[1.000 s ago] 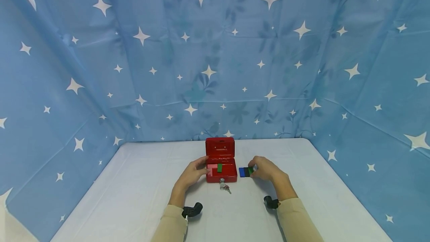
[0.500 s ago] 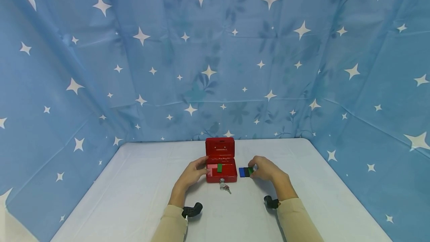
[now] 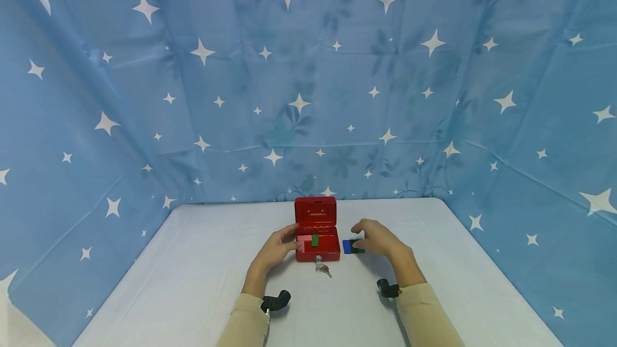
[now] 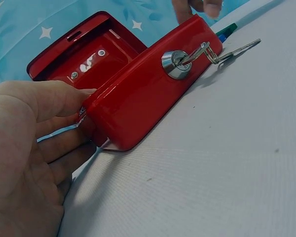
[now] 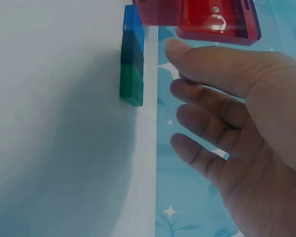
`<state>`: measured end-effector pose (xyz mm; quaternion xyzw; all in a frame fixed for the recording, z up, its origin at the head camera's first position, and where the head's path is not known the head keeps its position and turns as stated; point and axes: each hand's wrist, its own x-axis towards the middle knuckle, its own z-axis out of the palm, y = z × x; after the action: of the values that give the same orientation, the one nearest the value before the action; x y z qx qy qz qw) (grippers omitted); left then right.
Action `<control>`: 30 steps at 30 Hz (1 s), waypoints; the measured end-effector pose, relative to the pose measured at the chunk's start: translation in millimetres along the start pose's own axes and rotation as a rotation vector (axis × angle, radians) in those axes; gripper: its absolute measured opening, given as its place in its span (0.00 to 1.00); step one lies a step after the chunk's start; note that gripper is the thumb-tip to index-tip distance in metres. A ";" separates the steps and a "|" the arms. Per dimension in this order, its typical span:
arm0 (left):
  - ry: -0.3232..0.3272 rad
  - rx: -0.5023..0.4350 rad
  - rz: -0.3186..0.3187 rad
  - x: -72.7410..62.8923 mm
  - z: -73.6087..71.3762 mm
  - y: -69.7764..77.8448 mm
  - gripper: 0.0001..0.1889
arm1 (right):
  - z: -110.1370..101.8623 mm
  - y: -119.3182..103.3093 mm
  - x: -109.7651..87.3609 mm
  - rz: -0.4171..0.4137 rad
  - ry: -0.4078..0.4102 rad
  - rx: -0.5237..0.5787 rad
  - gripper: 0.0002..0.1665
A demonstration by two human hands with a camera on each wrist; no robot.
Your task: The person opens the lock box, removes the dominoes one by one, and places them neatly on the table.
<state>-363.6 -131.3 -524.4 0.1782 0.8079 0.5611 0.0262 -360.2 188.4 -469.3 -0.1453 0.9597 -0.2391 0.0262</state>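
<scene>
A red metal cash box [image 3: 324,250] stands with its lid [image 3: 315,211] up; pink blocks [image 3: 305,238] and a green block [image 3: 315,241] lie inside. My left hand [image 3: 273,253] holds the box's left side, thumb at the rim and fingers against the outer wall. A row of small blocks lies just right of the box: a blue block [image 5: 133,19], a dark block [image 5: 131,47] and a green block [image 5: 131,84]. My right hand [image 3: 381,240] hovers over this row, holding nothing, its thumb and fingers spread apart.
Keys [image 4: 237,52] hang from the lock [image 4: 176,64] on the box's front. Black wrist-worn devices [image 3: 277,301] stick out at both wrists. A white cloth covers the table [image 3: 193,283], and blue star-patterned curtains [image 3: 308,68] stand behind and at both sides.
My right hand has let go of the green block at the row's right end and risen slightly, thumb and fingers parting. The left hand and the box have stayed put.
</scene>
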 end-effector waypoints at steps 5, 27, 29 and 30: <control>0.015 0.022 -0.004 0.8 -0.6 -0.5 0.33 | -0.6 -7.5 0.5 -0.008 0.006 0.009 0.23; 0.002 -0.001 -0.001 -0.2 -0.9 0.2 0.33 | 2.0 -20.7 0.6 -0.090 0.046 -0.009 0.22; 0.002 0.000 0.000 -0.8 -0.8 0.3 0.33 | 3.0 -20.9 0.7 -0.100 0.055 -0.007 0.24; 0.002 0.000 0.000 -1.0 -0.8 0.2 0.33 | 3.4 -21.2 0.8 -0.108 0.062 -0.005 0.24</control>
<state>-362.8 -132.3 -524.0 0.1778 0.8081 0.5611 0.0253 -354.9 168.7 -462.3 -0.1893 0.9514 -0.2421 -0.0168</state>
